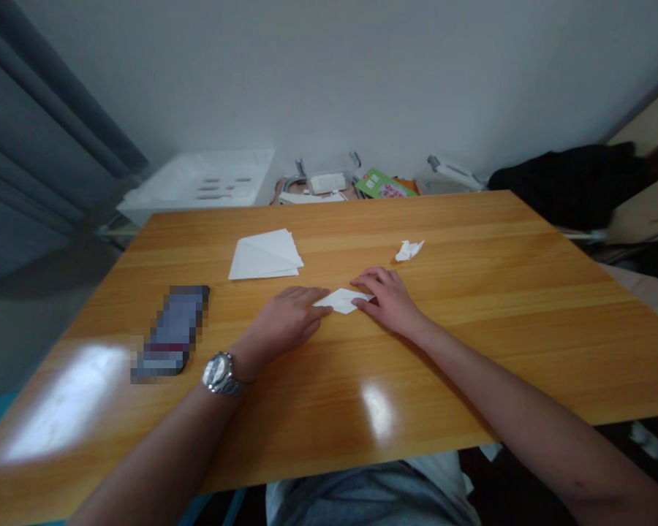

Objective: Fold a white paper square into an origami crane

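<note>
A small white folded paper (343, 300), diamond-shaped, lies on the wooden table between my two hands. My left hand (296, 315), with a metal watch on its wrist, grips the paper's left point between thumb and fingers. From the other side my right hand (387, 298) has its thumb and fingers closed around the right point. Beyond my right hand sits a little folded paper figure (409, 250). A stack of white paper sheets (264, 256) rests past my left hand, its edges slightly uneven.
A phone (172, 332), blurred out, lies on the table (526, 292) at the left. Past the far edge stand a white tray (197, 179), a green booklet (384, 184) and some cables. Dark cloth (570, 183) is heaped at the back right.
</note>
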### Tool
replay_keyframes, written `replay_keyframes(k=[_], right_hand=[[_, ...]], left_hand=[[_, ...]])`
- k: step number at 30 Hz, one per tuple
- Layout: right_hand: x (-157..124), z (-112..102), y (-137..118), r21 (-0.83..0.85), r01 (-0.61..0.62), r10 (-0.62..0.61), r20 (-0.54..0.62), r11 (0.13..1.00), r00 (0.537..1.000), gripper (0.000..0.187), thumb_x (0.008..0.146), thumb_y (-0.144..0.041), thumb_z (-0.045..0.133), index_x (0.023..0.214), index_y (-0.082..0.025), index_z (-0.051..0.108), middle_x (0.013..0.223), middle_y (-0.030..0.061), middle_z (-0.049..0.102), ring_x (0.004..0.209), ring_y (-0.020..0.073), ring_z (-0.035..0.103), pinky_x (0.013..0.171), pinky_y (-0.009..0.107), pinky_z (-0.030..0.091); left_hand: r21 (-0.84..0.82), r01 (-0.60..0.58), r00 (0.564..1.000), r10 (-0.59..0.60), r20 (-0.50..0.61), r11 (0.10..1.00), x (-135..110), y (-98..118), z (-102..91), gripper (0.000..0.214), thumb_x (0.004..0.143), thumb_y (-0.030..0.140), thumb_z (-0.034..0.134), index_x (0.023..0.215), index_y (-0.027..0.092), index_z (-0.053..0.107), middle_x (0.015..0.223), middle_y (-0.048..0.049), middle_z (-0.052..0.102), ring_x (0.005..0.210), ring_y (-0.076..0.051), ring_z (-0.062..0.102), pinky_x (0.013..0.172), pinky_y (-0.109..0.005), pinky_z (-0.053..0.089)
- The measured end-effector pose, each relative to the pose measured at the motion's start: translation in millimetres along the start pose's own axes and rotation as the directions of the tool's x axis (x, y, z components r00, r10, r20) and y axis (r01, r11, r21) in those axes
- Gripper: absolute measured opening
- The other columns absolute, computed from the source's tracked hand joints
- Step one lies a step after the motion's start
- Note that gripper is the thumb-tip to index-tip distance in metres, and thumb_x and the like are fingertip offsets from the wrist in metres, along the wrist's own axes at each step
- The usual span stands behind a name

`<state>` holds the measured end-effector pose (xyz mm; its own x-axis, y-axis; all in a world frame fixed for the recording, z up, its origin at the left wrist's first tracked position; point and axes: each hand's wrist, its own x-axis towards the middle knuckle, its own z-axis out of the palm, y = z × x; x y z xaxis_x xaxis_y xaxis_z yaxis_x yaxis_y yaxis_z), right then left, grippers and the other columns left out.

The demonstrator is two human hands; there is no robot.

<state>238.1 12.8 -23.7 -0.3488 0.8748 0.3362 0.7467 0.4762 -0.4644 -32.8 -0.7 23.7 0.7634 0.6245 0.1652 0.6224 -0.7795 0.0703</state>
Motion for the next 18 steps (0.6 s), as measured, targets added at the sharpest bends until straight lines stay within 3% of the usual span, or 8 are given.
replay_keyframes(k=[4, 18], right_hand=[[0, 0, -1, 0.004, -0.006, 0.006, 0.009, 1.0, 1.0, 0.032, 0.094, -0.038, 0.069, 0.123, -0.026, 0.068, 0.126, 0.0116, 0.059, 0.116, 0.0319, 0.054, 0.102, 0.051, 0.045], [2, -8, 7, 0.07, 0.046, -0.05, 0.063, 0.996, 0.997, 0.033, 0.093, -0.032, 0.07, 0.125, -0.025, 0.067, 0.124, 0.0119, 0.058, 0.119, 0.0296, 0.055, 0.105, 0.049, 0.045]], left_hand=[[-0.028, -0.054, 0.998, 0.054, -0.019, 0.998, 6, 9, 8.7, 0.049, 0.093, 0.013, 0.055, 0.141, 0.021, 0.058, 0.147, -0.0099, 0.059, 0.127, -0.026, 0.061, 0.116, -0.049, 0.042], [-0.066, 0.004, 0.999, 0.0, 0.053, 0.998, 9, 15, 12.3, 0.047, 0.093, 0.014, 0.052, 0.139, 0.022, 0.061, 0.149, -0.0092, 0.057, 0.133, -0.023, 0.058, 0.123, -0.051, 0.032]])
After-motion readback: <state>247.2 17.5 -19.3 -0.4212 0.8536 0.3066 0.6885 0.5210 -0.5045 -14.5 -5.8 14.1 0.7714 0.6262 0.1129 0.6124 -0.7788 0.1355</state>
